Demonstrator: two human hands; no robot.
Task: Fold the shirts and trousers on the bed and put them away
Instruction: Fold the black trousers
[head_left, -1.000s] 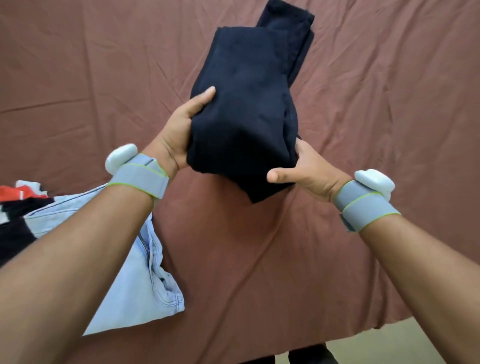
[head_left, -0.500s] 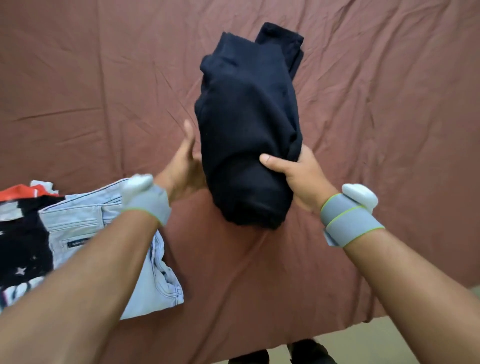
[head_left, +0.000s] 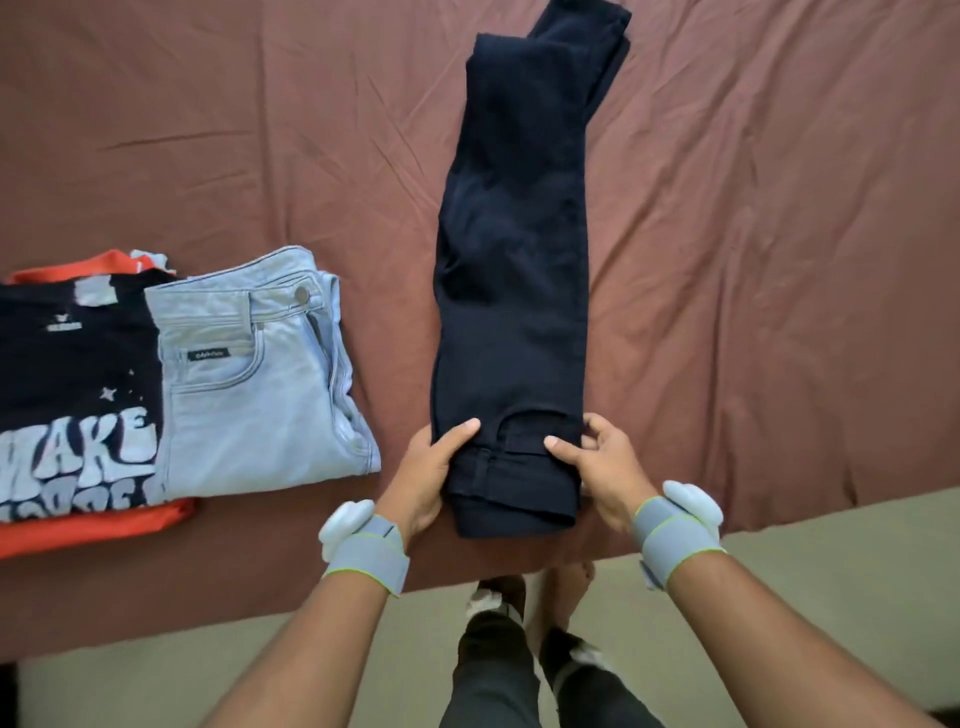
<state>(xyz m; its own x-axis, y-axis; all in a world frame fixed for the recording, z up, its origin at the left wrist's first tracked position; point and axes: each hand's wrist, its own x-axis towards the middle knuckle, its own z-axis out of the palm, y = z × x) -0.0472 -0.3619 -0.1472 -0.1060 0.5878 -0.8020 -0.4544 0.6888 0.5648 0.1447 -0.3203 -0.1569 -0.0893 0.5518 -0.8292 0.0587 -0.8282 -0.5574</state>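
Trousers (head_left: 511, 291), dark navy, lie lengthwise on the bed (head_left: 779, 260) with their waistband end between our hands. We grip that end on both sides: our left hand (head_left: 423, 475) and right hand (head_left: 605, 467) each wrap the edge, thumb on top. Left of our grip, folded light jeans (head_left: 260, 374) sit beside a printed black shirt (head_left: 72, 395).

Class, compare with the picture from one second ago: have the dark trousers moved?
Yes. The dark trousers, then lifted in a bundle, now lie stretched along the brown bedsheet, their near end at its edge, gripped by the left hand and right hand.
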